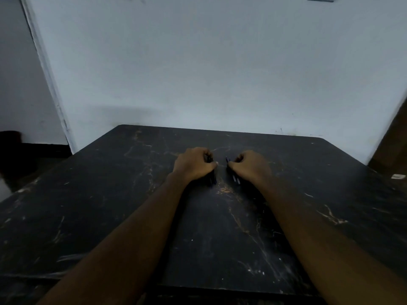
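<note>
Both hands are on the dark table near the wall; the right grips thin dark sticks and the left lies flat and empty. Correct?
Not quite. The head view shows the left hand curled round its own bunch of sticks, not flat and empty. The rest holds: both hands are on the dark table near the wall, and the right hand grips thin dark sticks.

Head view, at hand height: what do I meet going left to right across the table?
Left hand → left bundle of dark slim sticks, gripped by it → bare strip of dark table → right bundle of dark slim sticks → right hand, gripping that bundle → small white object near the table's right edge.
</note>
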`<control>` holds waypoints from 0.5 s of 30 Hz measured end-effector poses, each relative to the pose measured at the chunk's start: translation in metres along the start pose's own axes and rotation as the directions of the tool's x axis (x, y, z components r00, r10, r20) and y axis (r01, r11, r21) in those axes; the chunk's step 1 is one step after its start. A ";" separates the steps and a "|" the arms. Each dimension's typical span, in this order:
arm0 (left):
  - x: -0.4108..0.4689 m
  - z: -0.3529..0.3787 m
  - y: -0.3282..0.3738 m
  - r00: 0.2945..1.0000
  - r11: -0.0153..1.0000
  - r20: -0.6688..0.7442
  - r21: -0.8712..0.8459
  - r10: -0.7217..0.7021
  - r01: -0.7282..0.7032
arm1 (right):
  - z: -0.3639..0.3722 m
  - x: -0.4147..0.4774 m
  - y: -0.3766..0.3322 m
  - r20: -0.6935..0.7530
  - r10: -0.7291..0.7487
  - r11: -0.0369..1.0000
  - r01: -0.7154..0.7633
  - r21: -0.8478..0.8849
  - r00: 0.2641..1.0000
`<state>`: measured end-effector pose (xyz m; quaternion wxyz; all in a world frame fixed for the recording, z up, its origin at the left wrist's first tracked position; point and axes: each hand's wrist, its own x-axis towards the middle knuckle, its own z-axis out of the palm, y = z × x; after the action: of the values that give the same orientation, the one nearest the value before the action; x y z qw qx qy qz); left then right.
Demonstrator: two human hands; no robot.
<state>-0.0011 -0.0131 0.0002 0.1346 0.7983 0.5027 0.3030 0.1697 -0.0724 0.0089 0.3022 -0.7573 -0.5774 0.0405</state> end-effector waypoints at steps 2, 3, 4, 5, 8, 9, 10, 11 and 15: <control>-0.001 -0.001 0.001 1.000 1.000 0.006 -0.004 -0.008 0.008 | 0.000 -0.001 -0.001 -0.009 0.002 1.000 -0.002 0.007 1.000; -0.001 -0.002 0.001 1.000 1.000 0.007 -0.018 -0.011 0.011 | 0.000 -0.001 0.000 -0.004 0.001 1.000 -0.001 0.010 1.000; -0.001 -0.002 0.000 1.000 0.999 0.009 -0.031 -0.013 0.013 | 0.000 -0.002 0.000 0.003 0.005 1.000 -0.005 0.014 1.000; -0.001 -0.002 -0.001 1.000 0.999 0.009 -0.043 -0.013 0.013 | 0.000 -0.002 0.000 0.006 0.013 1.000 -0.013 0.016 1.000; 0.000 -0.001 -0.001 1.000 0.999 0.010 -0.052 -0.009 0.010 | -0.001 -0.001 -0.002 -0.006 0.047 0.999 -0.047 0.010 0.999; 0.000 -0.001 -0.002 1.000 0.998 0.005 -0.061 -0.012 0.012 | 0.000 0.000 -0.003 -0.008 0.047 0.999 -0.046 0.013 0.999; 0.000 -0.001 -0.001 1.000 0.997 -0.004 -0.070 -0.018 0.018 | 0.000 0.000 -0.003 -0.006 0.049 0.999 -0.048 0.020 0.999; 0.001 -0.001 -0.001 1.000 0.997 -0.015 -0.081 -0.019 0.018 | 0.000 0.000 -0.002 -0.006 0.046 0.999 -0.046 0.030 0.999; 0.000 -0.002 -0.001 0.998 0.994 -0.061 -0.110 -0.017 0.011 | -0.002 0.002 -0.002 -0.007 0.047 0.998 -0.046 0.029 0.999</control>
<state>-0.0031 -0.0129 0.0007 0.1646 0.7764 0.4949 0.3538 0.1699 -0.0716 0.0122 0.3143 -0.7663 -0.5579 0.0530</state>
